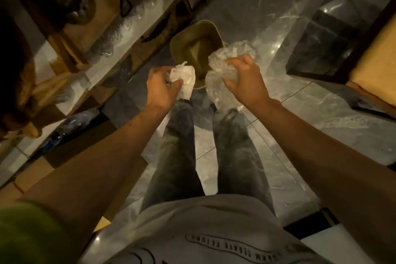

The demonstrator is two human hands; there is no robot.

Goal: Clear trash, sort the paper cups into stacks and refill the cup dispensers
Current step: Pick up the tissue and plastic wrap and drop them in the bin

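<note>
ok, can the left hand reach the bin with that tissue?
Probably yes: left hand grips the crumpled tissue by the open bin; no lid, and plastic wrap in the right hand overlaps only its right edge.

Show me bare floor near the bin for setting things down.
Bare floor lies beyond the bin, between the shelf and the dark block; more right of the legs. Crowded over the bin, where the left hand holds paper and the right hand plastic.
</note>
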